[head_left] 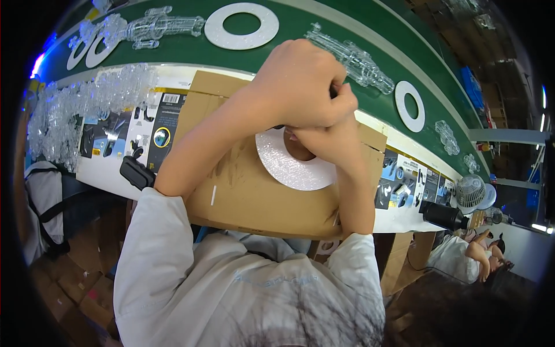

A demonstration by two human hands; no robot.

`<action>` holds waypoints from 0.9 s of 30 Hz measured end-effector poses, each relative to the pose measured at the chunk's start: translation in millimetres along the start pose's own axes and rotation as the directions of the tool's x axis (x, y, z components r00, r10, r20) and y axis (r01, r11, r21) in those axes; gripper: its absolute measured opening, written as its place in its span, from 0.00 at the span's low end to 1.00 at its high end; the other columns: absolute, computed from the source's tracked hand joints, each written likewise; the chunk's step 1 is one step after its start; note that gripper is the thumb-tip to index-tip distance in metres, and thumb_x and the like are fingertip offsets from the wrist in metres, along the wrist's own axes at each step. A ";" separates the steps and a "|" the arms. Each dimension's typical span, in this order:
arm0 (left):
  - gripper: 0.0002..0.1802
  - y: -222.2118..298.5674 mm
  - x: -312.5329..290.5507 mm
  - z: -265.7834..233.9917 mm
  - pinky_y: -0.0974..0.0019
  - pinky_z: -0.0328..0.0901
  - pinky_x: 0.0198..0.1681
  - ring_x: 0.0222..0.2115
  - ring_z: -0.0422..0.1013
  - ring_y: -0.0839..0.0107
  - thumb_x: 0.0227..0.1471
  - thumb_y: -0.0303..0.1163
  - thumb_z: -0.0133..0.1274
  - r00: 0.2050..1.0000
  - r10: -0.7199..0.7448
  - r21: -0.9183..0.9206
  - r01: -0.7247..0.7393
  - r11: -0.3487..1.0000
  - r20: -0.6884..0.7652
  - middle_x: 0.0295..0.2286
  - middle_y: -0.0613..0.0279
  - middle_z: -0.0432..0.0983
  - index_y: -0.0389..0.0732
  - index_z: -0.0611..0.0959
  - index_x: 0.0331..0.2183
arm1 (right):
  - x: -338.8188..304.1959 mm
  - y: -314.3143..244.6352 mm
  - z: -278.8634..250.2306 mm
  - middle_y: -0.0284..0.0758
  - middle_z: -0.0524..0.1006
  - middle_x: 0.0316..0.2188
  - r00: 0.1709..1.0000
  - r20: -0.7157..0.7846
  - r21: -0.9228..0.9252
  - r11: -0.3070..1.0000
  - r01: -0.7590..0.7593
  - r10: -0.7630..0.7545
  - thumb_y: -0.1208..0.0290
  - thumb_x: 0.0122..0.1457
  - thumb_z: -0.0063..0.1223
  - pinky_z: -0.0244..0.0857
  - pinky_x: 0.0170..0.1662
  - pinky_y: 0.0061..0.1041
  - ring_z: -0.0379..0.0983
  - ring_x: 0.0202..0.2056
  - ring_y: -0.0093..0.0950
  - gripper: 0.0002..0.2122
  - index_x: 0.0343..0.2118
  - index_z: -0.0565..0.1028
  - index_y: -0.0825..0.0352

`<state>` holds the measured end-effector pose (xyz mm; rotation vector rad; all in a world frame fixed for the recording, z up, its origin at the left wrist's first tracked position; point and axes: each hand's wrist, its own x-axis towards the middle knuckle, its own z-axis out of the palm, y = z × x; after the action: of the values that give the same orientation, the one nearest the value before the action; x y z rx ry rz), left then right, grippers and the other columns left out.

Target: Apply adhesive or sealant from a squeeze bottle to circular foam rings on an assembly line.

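Observation:
Both my hands are raised over a cardboard sheet [248, 202], close together. My left hand [306, 81] is closed in a fist above and against my right hand [326, 136]. My right hand is curled, its fingers mostly hidden beneath the left. A sliver of something dark shows by the right hand's knuckles, but I cannot make out what either hand grips. Just under the hands, a flat white glittery ring [295, 172] lies on the cardboard, its upper part covered by them.
Beyond the cardboard, a green surface [185, 49] bears white rings [241, 26] and clear plastic assemblies [352, 61]. Clear plastic pieces [87, 98] are heaped at left, near a black case [137, 172]. A black bottle [444, 216] and fan [470, 192] stand right; another person [462, 257] sits beyond.

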<state>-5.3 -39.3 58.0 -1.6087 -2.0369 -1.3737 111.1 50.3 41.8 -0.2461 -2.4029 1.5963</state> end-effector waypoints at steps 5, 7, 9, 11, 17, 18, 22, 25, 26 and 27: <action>0.12 12.7 7.9 7.3 0.63 0.58 0.17 0.14 0.64 0.61 0.39 0.33 0.60 0.978 0.135 -0.057 -0.146 0.988 -0.157 0.14 0.59 0.67 0.38 0.76 0.15 | 4.5 4.5 -13.6 0.41 0.79 0.23 0.968 -0.115 -0.104 0.972 0.210 -0.221 0.73 0.41 0.61 0.70 0.32 0.28 0.79 0.27 0.32 0.12 0.29 0.75 0.73; 0.12 17.0 24.5 10.3 0.63 0.57 0.16 0.13 0.63 0.63 0.39 0.33 0.61 0.959 0.193 -0.038 -0.205 0.978 -0.206 0.14 0.59 0.67 0.38 0.76 0.14 | 7.3 -0.2 -21.3 0.42 0.79 0.23 0.949 -0.178 -0.099 0.965 0.245 -0.259 0.74 0.42 0.61 0.70 0.31 0.27 0.79 0.27 0.34 0.11 0.28 0.75 0.73; 0.13 16.1 40.9 20.3 0.64 0.57 0.16 0.13 0.63 0.63 0.39 0.33 0.61 0.952 0.217 -0.061 -0.235 0.970 -0.213 0.14 0.60 0.67 0.38 0.76 0.15 | 9.7 1.9 -32.4 0.41 0.79 0.23 0.915 -0.247 -0.177 0.943 0.281 -0.318 0.75 0.43 0.60 0.71 0.31 0.28 0.79 0.26 0.33 0.10 0.29 0.76 0.73; 0.13 6.8 49.4 27.5 0.65 0.58 0.16 0.13 0.64 0.63 0.39 0.33 0.61 0.951 0.246 -0.058 -0.261 0.964 -0.188 0.13 0.60 0.68 0.38 0.76 0.14 | 13.9 8.8 -36.8 0.36 0.78 0.35 0.960 -0.164 -0.128 0.970 0.209 -0.228 0.79 0.44 0.63 0.70 0.39 0.25 0.75 0.38 0.25 0.16 0.37 0.74 0.72; 0.13 -9.3 43.6 31.0 0.64 0.59 0.16 0.11 0.64 0.62 0.39 0.33 0.60 0.975 0.175 -0.068 -0.186 0.980 -0.135 0.12 0.59 0.69 0.37 0.76 0.13 | 19.4 19.8 -27.2 0.37 0.77 0.38 0.965 -0.141 -0.075 0.974 0.213 -0.221 0.79 0.46 0.62 0.70 0.41 0.27 0.75 0.40 0.27 0.17 0.41 0.73 0.72; 0.13 -8.8 42.2 31.3 0.64 0.59 0.16 0.11 0.64 0.62 0.39 0.33 0.60 0.978 0.164 -0.078 -0.176 0.981 -0.132 0.12 0.59 0.69 0.37 0.76 0.13 | 18.1 20.6 -26.7 0.37 0.77 0.39 0.965 -0.140 -0.081 0.974 0.210 -0.220 0.78 0.46 0.63 0.70 0.42 0.28 0.75 0.41 0.28 0.18 0.42 0.73 0.72; 0.14 -11.0 43.4 30.4 0.62 0.62 0.17 0.12 0.66 0.59 0.38 0.35 0.58 0.990 0.120 -0.116 -0.128 0.985 -0.074 0.11 0.57 0.70 0.36 0.78 0.12 | 20.6 23.9 -26.8 0.39 0.77 0.40 0.964 -0.121 -0.153 0.964 0.217 -0.237 0.76 0.47 0.64 0.71 0.43 0.29 0.76 0.42 0.31 0.19 0.43 0.73 0.72; 0.15 -14.6 43.4 34.8 0.59 0.64 0.19 0.13 0.67 0.57 0.36 0.38 0.56 0.995 0.084 -0.128 -0.090 0.988 -0.055 0.10 0.55 0.70 0.37 0.79 0.11 | 19.4 22.3 -27.4 0.39 0.77 0.40 0.967 -0.125 -0.191 0.962 0.194 -0.220 0.76 0.47 0.64 0.71 0.42 0.29 0.76 0.42 0.31 0.19 0.43 0.73 0.72; 0.15 -15.8 42.9 35.1 0.58 0.65 0.19 0.13 0.67 0.56 0.36 0.38 0.56 0.994 0.091 -0.127 -0.097 0.987 -0.053 0.10 0.55 0.70 0.37 0.79 0.11 | 19.8 22.7 -26.8 0.39 0.77 0.40 0.968 -0.121 -0.189 0.963 0.194 -0.219 0.76 0.47 0.64 0.71 0.42 0.29 0.76 0.42 0.31 0.19 0.43 0.73 0.72; 0.15 -16.2 42.5 34.1 0.58 0.65 0.19 0.13 0.67 0.56 0.36 0.38 0.56 0.995 0.088 -0.125 -0.094 0.988 -0.054 0.10 0.55 0.70 0.37 0.79 0.11 | 20.6 23.1 -26.4 0.39 0.77 0.40 0.969 -0.120 -0.185 0.964 0.193 -0.217 0.77 0.47 0.65 0.71 0.42 0.28 0.76 0.42 0.31 0.19 0.43 0.73 0.72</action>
<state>-22.9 14.8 58.4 -1.6800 -1.8588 -1.5214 99.3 88.1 32.5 -0.1287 -2.3719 1.2425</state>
